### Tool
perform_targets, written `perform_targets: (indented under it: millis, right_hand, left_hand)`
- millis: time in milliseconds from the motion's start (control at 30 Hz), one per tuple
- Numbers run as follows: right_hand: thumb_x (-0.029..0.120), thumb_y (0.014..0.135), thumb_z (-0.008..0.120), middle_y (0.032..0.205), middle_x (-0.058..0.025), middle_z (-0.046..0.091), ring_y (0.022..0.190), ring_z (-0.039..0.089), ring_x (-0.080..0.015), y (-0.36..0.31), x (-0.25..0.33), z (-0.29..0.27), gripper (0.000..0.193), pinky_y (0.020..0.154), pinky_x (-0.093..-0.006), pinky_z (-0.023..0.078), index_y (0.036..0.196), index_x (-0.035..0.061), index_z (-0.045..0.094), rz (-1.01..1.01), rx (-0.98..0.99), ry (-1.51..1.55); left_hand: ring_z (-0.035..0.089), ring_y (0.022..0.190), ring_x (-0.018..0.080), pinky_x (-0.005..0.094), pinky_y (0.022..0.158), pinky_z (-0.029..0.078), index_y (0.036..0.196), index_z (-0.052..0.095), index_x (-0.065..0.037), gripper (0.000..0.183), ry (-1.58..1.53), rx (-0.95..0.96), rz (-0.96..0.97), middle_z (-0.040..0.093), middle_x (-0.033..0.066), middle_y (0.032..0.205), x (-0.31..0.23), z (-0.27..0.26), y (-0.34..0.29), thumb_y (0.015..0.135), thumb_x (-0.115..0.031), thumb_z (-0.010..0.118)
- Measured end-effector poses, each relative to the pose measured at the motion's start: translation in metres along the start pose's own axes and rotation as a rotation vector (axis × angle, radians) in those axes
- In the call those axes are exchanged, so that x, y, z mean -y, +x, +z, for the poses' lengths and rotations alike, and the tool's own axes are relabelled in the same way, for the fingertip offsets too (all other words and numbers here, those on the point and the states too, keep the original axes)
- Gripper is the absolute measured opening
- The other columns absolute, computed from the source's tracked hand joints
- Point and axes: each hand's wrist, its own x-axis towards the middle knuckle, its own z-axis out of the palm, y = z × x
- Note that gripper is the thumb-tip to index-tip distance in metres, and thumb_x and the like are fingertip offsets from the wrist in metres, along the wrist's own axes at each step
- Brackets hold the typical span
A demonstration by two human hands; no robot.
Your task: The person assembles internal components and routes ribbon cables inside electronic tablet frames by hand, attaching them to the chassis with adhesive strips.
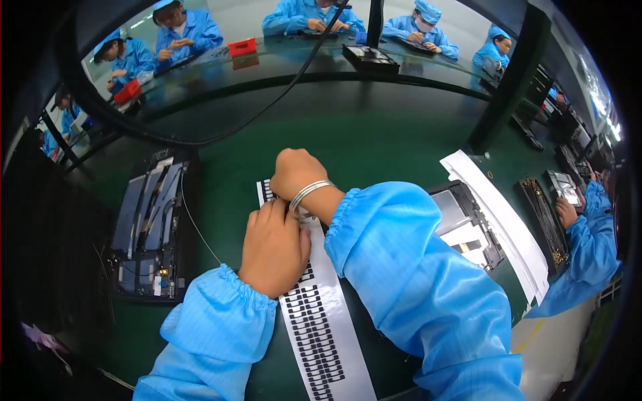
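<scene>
Tabletop, green, beneath strip, co-workers opposite

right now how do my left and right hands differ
The right hand is curled like a fist, while the left hand lies flatter, fingers reaching forward. The right hand has silver bangles at the wrist; none show on the left hand. The right hand sits farther up the white sheet than the left. Both come out of blue sleeves.

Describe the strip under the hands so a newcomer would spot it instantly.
On the green table, find the left hand. The long white strip beneath it runs to the picture's lower edge. Rows of small black shapes distinguish it from the plain white sheets at right.
</scene>
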Motion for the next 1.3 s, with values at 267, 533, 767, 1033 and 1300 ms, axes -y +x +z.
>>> perform_targets:
  millis: [267, 533, 767, 1033, 1300]
  right_hand:
    - [0.020, 0.062, 0.058, 0.069, -0.0265, 0.056, 0.068, 0.057, -0.0395, -0.007, -0.016, -0.017, 0.028, 0.067, -0.0396, 0.048, 0.065, -0.0078, 0.058, -0.099, -0.189, 0.176]
    - [0.013, 0.068, 0.056, 0.053, -0.0081, 0.048, 0.048, 0.045, -0.0139, -0.120, -0.058, -0.137, 0.016, 0.046, -0.0279, 0.038, 0.064, -0.0016, 0.053, -0.227, -0.303, 0.292]
    - [0.003, 0.063, 0.058, 0.068, -0.0082, 0.056, 0.066, 0.050, -0.0162, -0.253, -0.113, -0.140, 0.007, 0.064, -0.0288, 0.039, 0.065, 0.0004, 0.052, 0.101, -0.211, 0.545]
    - [0.002, 0.056, 0.059, 0.102, -0.0129, 0.055, 0.093, 0.046, -0.0275, -0.246, -0.122, -0.116, 0.010, 0.083, -0.0353, 0.033, 0.063, 0.0038, 0.052, -0.075, -0.109, 0.350]
    - [0.005, 0.055, 0.056, 0.103, -0.0169, 0.054, 0.093, 0.045, -0.0259, -0.242, -0.121, -0.108, 0.008, 0.080, -0.0331, 0.034, 0.061, 0.0026, 0.050, -0.074, -0.136, 0.303]
  left_hand:
    - [0.045, 0.095, 0.0298, 0.0380, 0.080, 0.035, 0.096, 0.051, 0.004, 0.030, -0.015, -0.026, -0.007, 0.049, 0.0174, 0.101, -0.008, 0.004, -0.004, 0.071, -0.012, 0.056]
    - [0.046, 0.098, 0.0326, 0.0384, 0.085, 0.037, 0.100, 0.053, 0.004, 0.032, -0.106, -0.116, 0.017, 0.049, 0.0189, 0.105, -0.005, -0.012, -0.007, 0.069, -0.003, 0.057]
    - [0.053, 0.091, 0.0297, 0.0353, 0.074, 0.045, 0.094, 0.058, 0.002, 0.029, -0.551, 0.155, 0.545, 0.056, 0.0145, 0.098, -0.088, -0.048, -0.023, 0.066, -0.002, 0.061]
    - [0.053, 0.097, 0.0264, 0.0326, 0.077, 0.045, 0.097, 0.058, 0.003, 0.024, -0.382, 0.263, 0.846, 0.053, 0.0143, 0.108, -0.104, -0.019, -0.036, 0.075, -0.006, 0.053]
    - [0.048, 0.105, 0.0251, 0.0385, 0.092, 0.032, 0.090, 0.059, -0.001, 0.022, -0.368, 0.137, 0.949, 0.054, 0.0096, 0.107, -0.103, -0.021, -0.034, 0.075, -0.013, 0.048]
